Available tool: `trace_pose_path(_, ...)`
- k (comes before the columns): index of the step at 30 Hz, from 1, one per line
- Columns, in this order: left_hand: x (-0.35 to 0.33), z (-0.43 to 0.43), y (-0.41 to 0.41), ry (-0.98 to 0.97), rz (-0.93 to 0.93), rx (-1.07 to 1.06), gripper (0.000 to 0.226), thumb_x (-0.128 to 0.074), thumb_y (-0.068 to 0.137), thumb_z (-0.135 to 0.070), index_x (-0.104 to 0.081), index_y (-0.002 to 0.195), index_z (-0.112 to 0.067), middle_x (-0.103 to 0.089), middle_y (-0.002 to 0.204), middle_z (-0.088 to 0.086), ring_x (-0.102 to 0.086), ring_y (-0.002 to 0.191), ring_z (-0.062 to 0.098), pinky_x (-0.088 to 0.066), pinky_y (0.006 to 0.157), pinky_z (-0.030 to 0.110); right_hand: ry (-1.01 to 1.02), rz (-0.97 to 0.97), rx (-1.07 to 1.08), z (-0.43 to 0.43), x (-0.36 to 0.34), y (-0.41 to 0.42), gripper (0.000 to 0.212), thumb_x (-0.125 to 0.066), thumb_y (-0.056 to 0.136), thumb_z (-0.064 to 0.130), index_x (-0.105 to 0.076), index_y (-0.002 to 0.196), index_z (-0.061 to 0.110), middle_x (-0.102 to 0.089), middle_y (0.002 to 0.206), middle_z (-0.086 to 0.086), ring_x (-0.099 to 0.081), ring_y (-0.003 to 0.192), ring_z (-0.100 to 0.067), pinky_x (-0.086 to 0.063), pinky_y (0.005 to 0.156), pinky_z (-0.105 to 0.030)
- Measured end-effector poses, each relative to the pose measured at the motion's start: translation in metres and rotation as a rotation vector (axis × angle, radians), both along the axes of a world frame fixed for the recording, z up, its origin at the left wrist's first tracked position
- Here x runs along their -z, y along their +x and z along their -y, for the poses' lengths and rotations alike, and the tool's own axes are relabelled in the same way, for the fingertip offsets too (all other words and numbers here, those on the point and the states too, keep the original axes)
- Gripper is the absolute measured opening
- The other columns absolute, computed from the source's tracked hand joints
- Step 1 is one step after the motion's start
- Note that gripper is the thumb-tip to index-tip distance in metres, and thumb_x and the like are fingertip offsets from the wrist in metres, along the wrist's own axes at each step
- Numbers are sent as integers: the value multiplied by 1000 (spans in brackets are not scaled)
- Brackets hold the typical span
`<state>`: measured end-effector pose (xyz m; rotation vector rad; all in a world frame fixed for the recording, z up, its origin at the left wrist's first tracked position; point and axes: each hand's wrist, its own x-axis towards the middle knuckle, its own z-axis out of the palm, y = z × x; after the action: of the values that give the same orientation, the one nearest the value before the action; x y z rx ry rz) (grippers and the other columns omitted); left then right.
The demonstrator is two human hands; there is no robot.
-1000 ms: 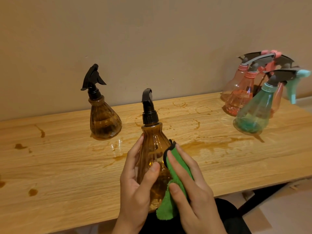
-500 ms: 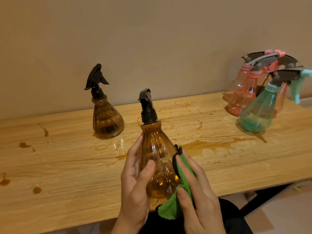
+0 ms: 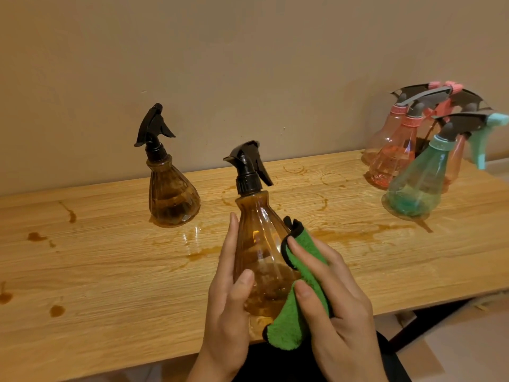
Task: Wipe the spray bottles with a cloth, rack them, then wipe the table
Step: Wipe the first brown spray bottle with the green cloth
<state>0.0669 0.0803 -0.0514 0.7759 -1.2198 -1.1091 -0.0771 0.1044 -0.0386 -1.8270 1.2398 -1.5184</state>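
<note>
My left hand (image 3: 228, 304) grips an amber spray bottle (image 3: 261, 244) with a black trigger head, held upright above the near edge of the wooden table (image 3: 110, 271). My right hand (image 3: 333, 304) presses a green cloth (image 3: 300, 293) against the bottle's right side, thumb and fingers on the cloth. A second amber spray bottle (image 3: 170, 194) stands on the table at the back left. At the back right, a teal spray bottle (image 3: 418, 183) and several pink spray bottles (image 3: 394, 155) lean together in a group.
Brown liquid stains and wet rings (image 3: 358, 232) streak the tabletop, with drops (image 3: 56, 310) near the left front. A plain wall runs right behind the table. The table's dark leg (image 3: 429, 323) shows at lower right.
The held bottle has turned in my left hand, so its trigger head now shows side-on. The cloth has slid along the bottle's right side.
</note>
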Motion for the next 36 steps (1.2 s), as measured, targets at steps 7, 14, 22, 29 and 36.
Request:
trace_pose_path(7,-6,-4,-5,-57,112,-108,74,-69,81,-36,-41,150,-37,-60,142,-22,-60,130,6,-50,96,15,46,-139,-32,10,-6,4,47,-44,102,50,-40,149,53,-37,157,25,-34,147,0,-34,114,-19)
trace_pose_path(14,-5,-1,-3,-30,69,-84,66,-66,85,-38,-49,148,-44,-60,146,-15,-59,133,13,-51,101,24,192,0,-180,23,-17,-2,43,-49,103,43,-45,144,57,-46,147,32,-40,139,9,-40,113,-22)
trace_pose_path(22,-2,1,2,-16,25,-113,59,-65,84,-38,-55,142,-49,-63,144,-6,-62,132,21,-51,105,40,174,-116,-83,-4,4,5,44,-41,99,59,-36,143,67,-28,159,33,-26,146,10,-21,108,0)
trace_pose_path(29,-5,2,2,-8,85,25,59,-65,88,-35,-53,144,-48,-58,148,-14,-57,136,11,-50,100,19,231,-45,-152,22,-15,0,44,-43,101,57,-29,139,74,-39,149,35,-37,139,10,-43,110,-23)
trace_pose_path(36,-4,1,3,20,-52,-118,58,-67,80,-42,-59,137,-50,-66,139,-1,-64,129,26,-48,105,49,187,-146,-64,-7,5,13,47,-33,95,68,-29,142,72,-19,160,36,-21,148,9,-25,112,-7)
